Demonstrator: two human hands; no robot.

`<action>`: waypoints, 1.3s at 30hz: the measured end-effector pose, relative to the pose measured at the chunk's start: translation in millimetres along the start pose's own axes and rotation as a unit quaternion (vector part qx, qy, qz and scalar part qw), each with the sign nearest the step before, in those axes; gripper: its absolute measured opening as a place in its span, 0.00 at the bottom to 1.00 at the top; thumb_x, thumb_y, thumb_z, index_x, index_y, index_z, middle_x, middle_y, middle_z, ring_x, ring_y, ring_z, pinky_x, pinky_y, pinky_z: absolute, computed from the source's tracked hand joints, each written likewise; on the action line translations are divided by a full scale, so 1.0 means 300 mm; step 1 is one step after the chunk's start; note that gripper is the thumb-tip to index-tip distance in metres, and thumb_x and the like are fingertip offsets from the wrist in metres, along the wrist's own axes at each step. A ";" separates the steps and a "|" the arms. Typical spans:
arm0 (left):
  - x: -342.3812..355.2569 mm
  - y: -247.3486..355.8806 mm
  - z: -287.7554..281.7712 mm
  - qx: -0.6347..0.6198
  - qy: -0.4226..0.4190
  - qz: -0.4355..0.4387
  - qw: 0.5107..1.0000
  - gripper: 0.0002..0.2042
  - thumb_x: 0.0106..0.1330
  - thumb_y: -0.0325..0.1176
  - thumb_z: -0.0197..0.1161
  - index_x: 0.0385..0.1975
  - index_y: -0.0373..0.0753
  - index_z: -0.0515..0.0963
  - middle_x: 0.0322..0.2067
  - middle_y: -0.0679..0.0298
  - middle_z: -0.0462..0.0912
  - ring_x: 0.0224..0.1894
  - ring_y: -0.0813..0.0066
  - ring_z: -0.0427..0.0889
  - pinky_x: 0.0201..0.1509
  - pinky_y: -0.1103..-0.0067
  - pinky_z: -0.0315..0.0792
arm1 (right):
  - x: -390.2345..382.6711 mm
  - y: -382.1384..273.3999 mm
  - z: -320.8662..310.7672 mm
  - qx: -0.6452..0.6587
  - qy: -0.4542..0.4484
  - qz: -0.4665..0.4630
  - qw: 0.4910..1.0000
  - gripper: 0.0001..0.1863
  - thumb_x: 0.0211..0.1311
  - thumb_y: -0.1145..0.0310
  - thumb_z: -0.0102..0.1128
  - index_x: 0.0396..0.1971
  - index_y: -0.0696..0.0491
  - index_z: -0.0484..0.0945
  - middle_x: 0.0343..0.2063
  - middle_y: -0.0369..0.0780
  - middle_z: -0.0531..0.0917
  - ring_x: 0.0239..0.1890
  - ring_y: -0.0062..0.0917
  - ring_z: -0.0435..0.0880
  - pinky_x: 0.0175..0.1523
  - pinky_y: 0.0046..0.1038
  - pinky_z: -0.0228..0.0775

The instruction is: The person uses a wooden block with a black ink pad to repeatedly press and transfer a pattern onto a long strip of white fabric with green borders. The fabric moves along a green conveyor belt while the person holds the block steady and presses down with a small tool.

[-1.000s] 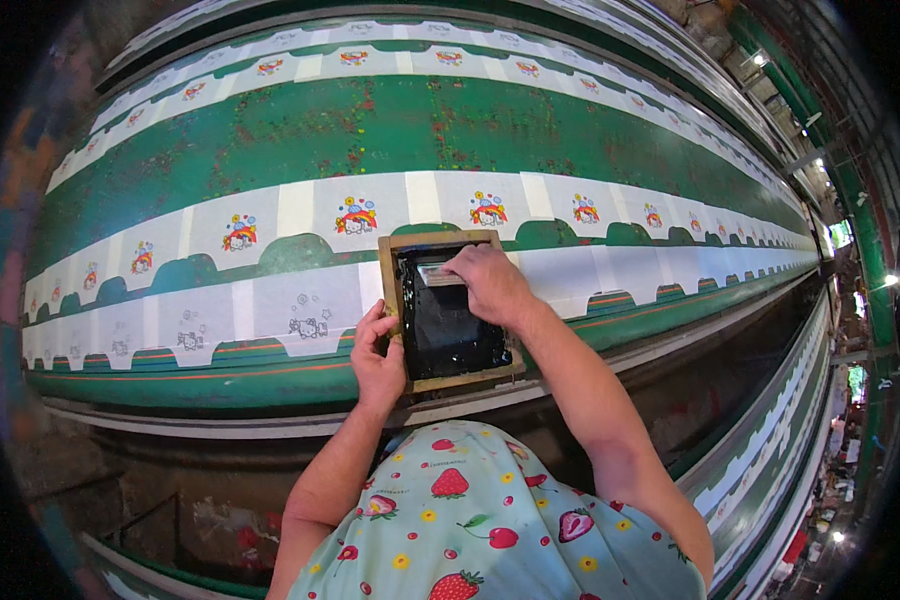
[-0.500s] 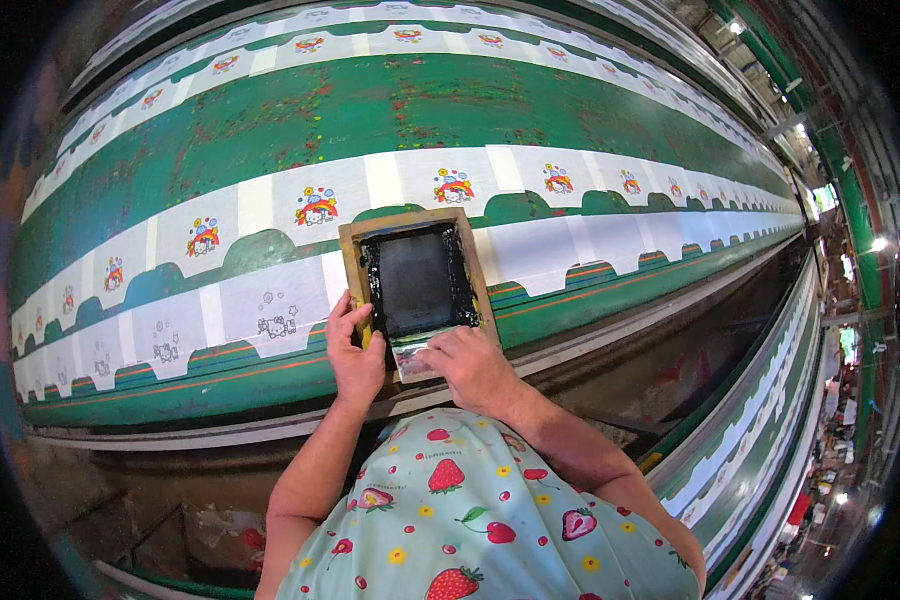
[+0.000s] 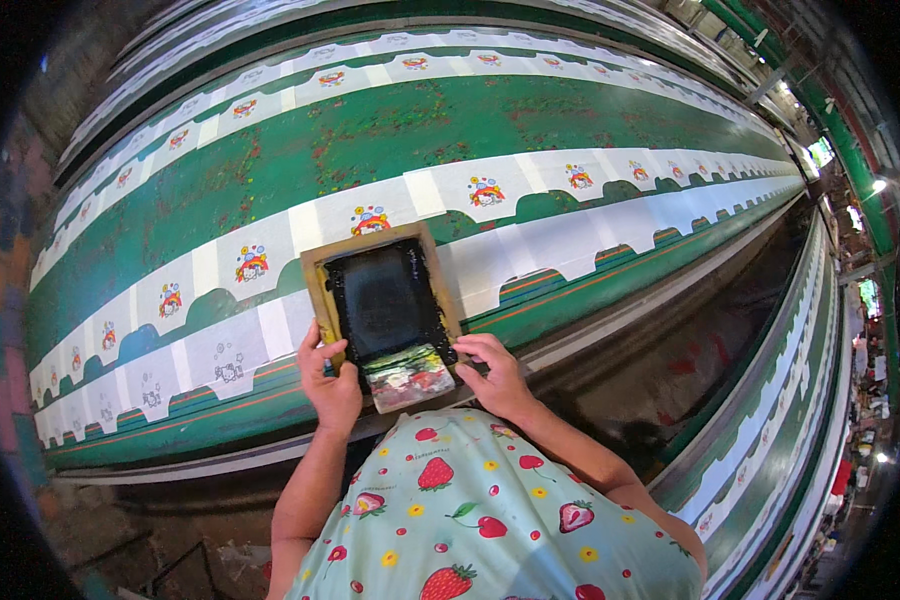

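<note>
A wooden-framed printing screen (image 3: 411, 235) with black ink inside sits over the near strip of white cut pieces (image 3: 210, 365), some bearing grey outline prints. My left hand (image 3: 326, 380) grips the screen's left side with curled fingers. My right hand (image 3: 491, 375) is closed on the screen's lower right side. A paint-smeared squeegee (image 3: 410, 378) rests across the bottom of the screen, between my hands. A fruit-patterned light green apron (image 3: 485, 500) covers my front.
The long green printing table (image 3: 200, 170) carries further strips of white pieces (image 3: 250, 270) with colourful prints. More tables (image 3: 730, 450) run along the right and beyond at the top. A dark gap (image 3: 670, 360) lies below the table's edge. Lights (image 3: 878, 186) hang along the right.
My right hand moved from holding the squeegee, first high then low on the screen, to the screen's right side. The squeegee was let go. The screen now sits further left in view.
</note>
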State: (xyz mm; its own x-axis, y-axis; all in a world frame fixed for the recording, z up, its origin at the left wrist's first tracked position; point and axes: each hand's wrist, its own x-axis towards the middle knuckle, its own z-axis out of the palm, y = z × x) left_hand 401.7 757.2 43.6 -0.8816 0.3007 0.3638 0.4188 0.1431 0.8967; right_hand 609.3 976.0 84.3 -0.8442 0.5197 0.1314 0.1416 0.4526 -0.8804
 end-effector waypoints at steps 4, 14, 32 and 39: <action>-0.052 0.062 0.223 -0.007 0.006 0.012 1.000 0.18 0.55 0.12 0.64 0.44 0.36 0.88 0.74 0.41 0.77 0.77 0.44 0.75 0.83 0.59 0.64 | -0.001 0.110 -0.178 -0.026 0.020 -0.016 0.999 0.19 0.68 0.72 0.74 0.57 0.57 0.88 0.60 0.48 0.87 0.65 0.44 0.85 0.73 0.41 0.75; -0.102 0.106 0.513 -0.033 0.014 -0.030 0.999 0.19 0.55 0.12 0.65 0.44 0.37 0.88 0.74 0.44 0.79 0.76 0.48 0.77 0.82 0.62 0.67 | 0.044 0.141 -0.430 -0.172 -0.041 -0.198 0.964 0.22 0.61 0.74 0.77 0.57 0.54 0.87 0.60 0.48 0.85 0.63 0.49 0.84 0.70 0.48 0.75; -0.108 0.068 0.534 -0.057 0.013 -0.090 0.994 0.16 0.60 0.16 0.68 0.47 0.38 0.89 0.74 0.44 0.79 0.74 0.48 0.79 0.81 0.62 0.68 | 0.512 0.022 -0.385 -0.274 -0.326 -0.242 0.872 0.16 0.60 0.79 0.64 0.48 0.52 0.90 0.42 0.44 0.89 0.50 0.44 0.88 0.57 0.45 0.82; -0.104 0.080 0.526 -0.078 0.024 -0.102 0.992 0.17 0.67 0.18 0.67 0.54 0.40 0.87 0.74 0.46 0.79 0.74 0.50 0.78 0.80 0.62 0.69 | 0.772 0.059 -0.296 -0.289 -0.233 -0.237 0.898 0.18 0.63 0.82 0.61 0.50 0.55 0.91 0.47 0.49 0.90 0.52 0.50 0.89 0.62 0.48 0.81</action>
State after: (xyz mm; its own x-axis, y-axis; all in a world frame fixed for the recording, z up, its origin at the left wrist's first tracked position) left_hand 473.7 900.0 14.1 -0.9551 0.2353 0.1799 0.1964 0.0484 0.9793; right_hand 462.3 1168.7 139.6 -0.9858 -0.1303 0.1056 -0.1608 0.9132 -0.3744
